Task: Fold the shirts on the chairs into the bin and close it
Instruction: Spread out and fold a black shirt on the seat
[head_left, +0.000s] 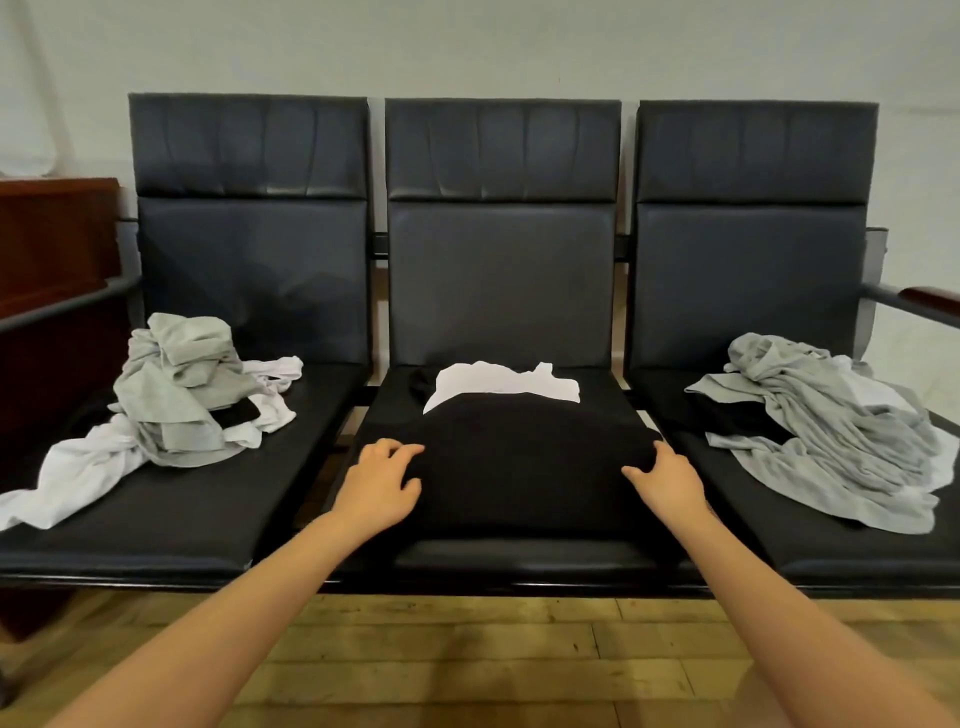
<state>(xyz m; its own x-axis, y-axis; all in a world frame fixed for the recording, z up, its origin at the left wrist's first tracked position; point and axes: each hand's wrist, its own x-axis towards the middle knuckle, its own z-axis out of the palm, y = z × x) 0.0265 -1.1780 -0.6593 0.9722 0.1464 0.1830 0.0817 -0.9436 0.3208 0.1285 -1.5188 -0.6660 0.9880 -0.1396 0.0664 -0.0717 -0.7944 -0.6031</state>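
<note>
On the middle dark padded chair (498, 558), both hands flank the folded black shirt (524, 467). Left hand (382, 480) fingers curl loosely on its edge; right hand (662, 480) seemingly pinches a corner. An uneven lift could spill the fold.

This looks like a waiting area or hall in a public building, not a home. Three dark padded chairs (501, 291) stand joined in one row on a shared metal frame, the kind of beam seating found in lobbies, with a wood-capped armrest (930, 299) at the right end. They back onto a plain pale wall (467, 47). Worn wooden floorboards (467, 654) run below, and a reddish-brown wooden panel (57, 239) stands at the left.
</note>
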